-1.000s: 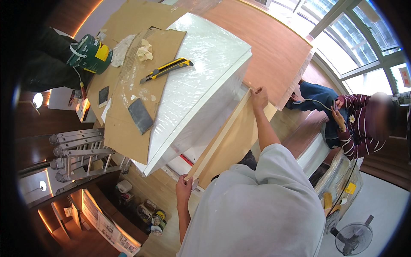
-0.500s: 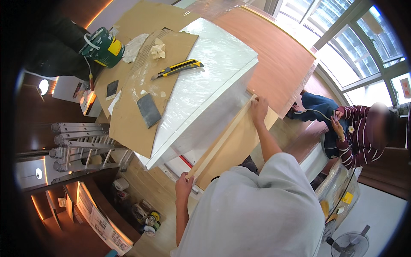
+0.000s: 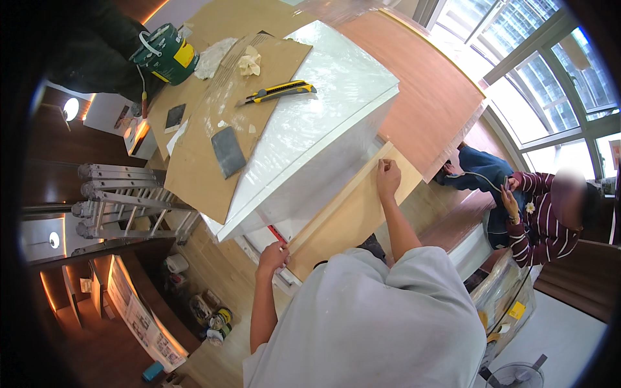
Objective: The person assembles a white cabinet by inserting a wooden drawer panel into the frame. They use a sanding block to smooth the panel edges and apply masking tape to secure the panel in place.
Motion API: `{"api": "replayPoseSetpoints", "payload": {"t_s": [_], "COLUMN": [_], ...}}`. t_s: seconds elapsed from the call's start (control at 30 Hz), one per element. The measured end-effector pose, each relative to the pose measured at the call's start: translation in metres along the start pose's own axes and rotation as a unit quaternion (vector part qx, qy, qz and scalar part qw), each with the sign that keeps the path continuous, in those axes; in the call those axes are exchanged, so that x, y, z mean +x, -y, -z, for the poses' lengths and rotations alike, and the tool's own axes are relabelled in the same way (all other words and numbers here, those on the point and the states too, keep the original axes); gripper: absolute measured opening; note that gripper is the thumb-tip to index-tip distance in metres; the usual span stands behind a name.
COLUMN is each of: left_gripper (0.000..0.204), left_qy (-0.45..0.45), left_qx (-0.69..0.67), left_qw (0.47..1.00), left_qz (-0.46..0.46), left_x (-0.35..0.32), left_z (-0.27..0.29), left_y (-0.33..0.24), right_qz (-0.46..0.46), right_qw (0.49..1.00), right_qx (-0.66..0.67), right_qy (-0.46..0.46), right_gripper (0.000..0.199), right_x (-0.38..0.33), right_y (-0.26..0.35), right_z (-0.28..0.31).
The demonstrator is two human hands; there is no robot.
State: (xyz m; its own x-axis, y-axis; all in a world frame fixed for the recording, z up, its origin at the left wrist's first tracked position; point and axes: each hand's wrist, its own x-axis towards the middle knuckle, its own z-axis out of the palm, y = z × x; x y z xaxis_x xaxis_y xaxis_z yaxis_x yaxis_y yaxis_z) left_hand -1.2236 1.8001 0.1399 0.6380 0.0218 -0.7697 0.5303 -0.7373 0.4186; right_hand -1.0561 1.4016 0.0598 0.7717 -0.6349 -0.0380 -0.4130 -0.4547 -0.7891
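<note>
The pale wooden board [image 3: 349, 216] slants between the grey shirt [image 3: 381, 310] and the film-covered white bench [image 3: 330, 97], its ends seemingly steadied: the left hand [image 3: 273, 255] curls by the lower, its grip unclear; the right hand [image 3: 388, 176] bunches its fingertips near the upper, any pinched thing hidden. Cardboard [image 3: 194, 187] probably shields the bench.

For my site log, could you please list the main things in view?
Board: one, tan, lower centre
Wide panel: one, pinkish brown, beyond board
Wrapped unit: one, white, centre
Cardboard: layered sheets, brown, upper left
Knife: one, yellow-black, across cardboard's edge
Flat pieces: two, dark grey, on cardboard
Bucket: one, green and yellow, upper left
Ladder: one, silver, left
Another person: one, striped maroon top, right
Left fingers: one hand, bare, near board's lower end
Right fingers: one hand, bare, over board
</note>
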Motion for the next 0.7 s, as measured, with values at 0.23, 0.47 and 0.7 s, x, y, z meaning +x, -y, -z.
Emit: {"api": "replayPoseSetpoints", "payload": {"t_s": [0.23, 0.47, 0.7], "left_gripper": [0.02, 0.018, 0.019], "left_qy": [-0.019, -0.022, -0.09], "left_qx": [-0.004, -0.048, -0.057], "left_qw": [1.0, 0.999, 0.992], "left_qz": [0.015, 0.012, -0.074], "left_x": [-0.003, -0.033, -0.077], "left_z": [0.007, 0.017, 0.031], "left_y": [-0.001, -0.016, -0.04], "right_qz": [-0.003, -0.016, -0.04], "right_qw": [0.994, 0.989, 0.987], "right_qx": [-0.08, -0.108, -0.068], "right_qy": [0.079, 0.102, 0.143], "right_gripper": [0.037, 0.039, 0.037], "right_x": [-0.006, 0.001, 0.011], "right_y": [0.005, 0.007, -0.012], "right_z": [0.003, 0.0, -0.005]}}
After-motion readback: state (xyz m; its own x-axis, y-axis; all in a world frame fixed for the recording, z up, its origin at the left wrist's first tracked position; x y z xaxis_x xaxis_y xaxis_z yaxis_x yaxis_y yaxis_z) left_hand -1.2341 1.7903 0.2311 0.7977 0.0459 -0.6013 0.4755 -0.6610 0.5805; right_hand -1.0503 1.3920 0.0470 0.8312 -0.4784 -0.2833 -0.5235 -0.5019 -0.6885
